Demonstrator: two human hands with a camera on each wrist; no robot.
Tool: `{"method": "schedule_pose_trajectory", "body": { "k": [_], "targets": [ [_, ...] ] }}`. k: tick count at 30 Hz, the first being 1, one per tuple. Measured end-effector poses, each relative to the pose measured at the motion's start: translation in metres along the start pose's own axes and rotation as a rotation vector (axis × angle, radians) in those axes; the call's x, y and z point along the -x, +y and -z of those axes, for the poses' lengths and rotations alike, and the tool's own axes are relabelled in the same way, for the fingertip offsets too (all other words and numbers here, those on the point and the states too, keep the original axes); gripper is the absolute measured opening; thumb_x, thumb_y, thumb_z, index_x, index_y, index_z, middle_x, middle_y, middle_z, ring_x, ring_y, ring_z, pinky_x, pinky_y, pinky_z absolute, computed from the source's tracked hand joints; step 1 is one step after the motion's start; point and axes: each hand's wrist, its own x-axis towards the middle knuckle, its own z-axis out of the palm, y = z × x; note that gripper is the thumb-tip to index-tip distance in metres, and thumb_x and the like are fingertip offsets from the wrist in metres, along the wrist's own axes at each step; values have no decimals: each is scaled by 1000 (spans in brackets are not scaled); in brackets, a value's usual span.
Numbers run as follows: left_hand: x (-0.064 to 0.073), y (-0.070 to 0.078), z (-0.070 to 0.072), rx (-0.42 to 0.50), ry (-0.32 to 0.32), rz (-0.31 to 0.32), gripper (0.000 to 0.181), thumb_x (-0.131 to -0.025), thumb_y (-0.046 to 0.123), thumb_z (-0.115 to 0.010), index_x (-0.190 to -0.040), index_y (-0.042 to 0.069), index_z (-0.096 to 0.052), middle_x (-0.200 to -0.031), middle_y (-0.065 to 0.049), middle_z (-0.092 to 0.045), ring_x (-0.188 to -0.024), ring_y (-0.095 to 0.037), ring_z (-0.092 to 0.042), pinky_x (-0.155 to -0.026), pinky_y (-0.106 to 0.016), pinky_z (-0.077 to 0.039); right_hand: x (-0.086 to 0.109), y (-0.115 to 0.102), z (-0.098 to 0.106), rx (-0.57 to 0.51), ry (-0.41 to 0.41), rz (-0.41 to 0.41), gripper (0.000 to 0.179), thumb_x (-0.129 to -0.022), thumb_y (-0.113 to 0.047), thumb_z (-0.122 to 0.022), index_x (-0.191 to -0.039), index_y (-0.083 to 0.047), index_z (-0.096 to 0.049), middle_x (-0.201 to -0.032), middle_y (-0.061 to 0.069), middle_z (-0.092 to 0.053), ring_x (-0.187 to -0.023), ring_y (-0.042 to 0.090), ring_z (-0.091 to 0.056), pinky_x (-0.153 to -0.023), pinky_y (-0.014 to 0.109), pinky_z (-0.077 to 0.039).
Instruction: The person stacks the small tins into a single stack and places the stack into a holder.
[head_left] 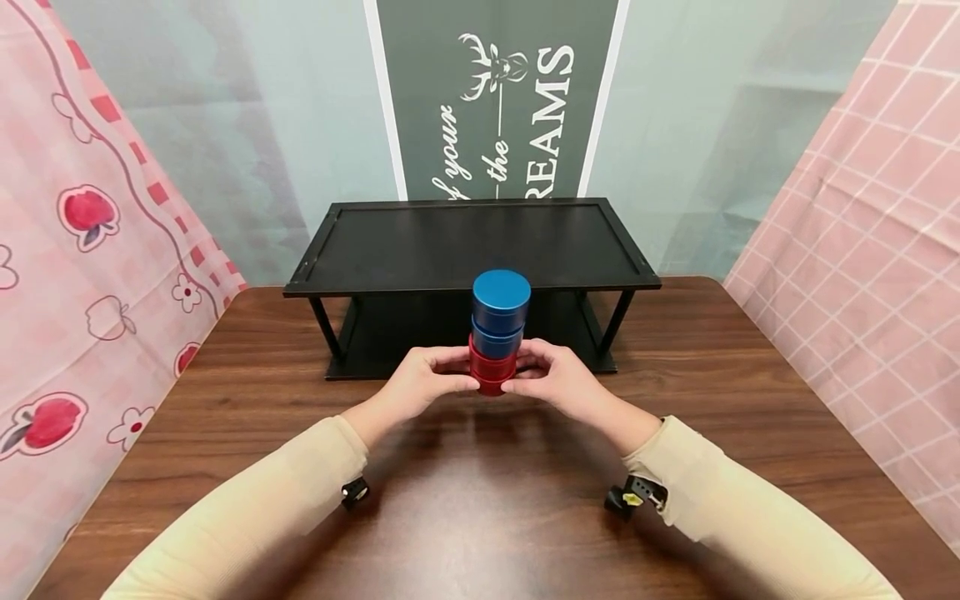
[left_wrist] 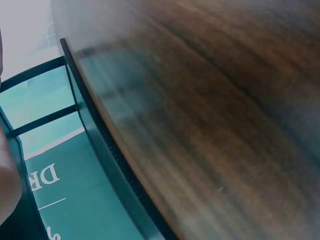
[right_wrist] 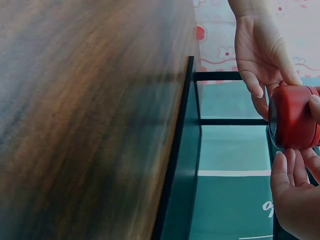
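A blue round canister [head_left: 501, 310] stands on top of a red round canister [head_left: 492, 367], making an upright stack in the head view. My left hand [head_left: 422, 382] holds the red canister from the left between thumb and fingers. From the other side my right hand [head_left: 561, 382] grips the same red canister. Its dark base shows in the right wrist view, raised off the table. Only a sliver of a hand [left_wrist: 7, 187] appears in the left wrist view, and neither canister shows there.
Just behind the stack is a black two-level shelf [head_left: 472, 246] on the brown wooden table [head_left: 480, 517]. Patterned pink cloth [head_left: 82, 275] hangs at the left, and pink checked cloth [head_left: 862, 250] at the right. A green printed banner [head_left: 498, 100] hangs behind.
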Motion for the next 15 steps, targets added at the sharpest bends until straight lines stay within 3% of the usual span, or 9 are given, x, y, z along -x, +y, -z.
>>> {"method": "schedule_pose_trajectory", "body": {
  "k": [11, 15],
  "targets": [
    [-5, 20, 6, -12, 17, -38, 41, -82, 2, -70, -121, -4, -59, -112, -15, -64, -103, -23, -62, -87, -33, -50, -8, -18, 9, 29, 25, 38, 47, -80, -17, -75, -122, -7, -58, -111, 7, -63, -97, 21, -60, -86, 36, -50],
    [-11, 16, 10, -12, 18, -39, 41, -82, 3, -70, -122, -2, -60, -112, -14, -65, -102, -23, -62, -87, -34, -50, -10, -24, 11, 30, 24, 46, 46, -79, -14, -75, -121, -6, -58, -109, 8, -64, -96, 22, -60, -85, 36, -50]
  ]
}}
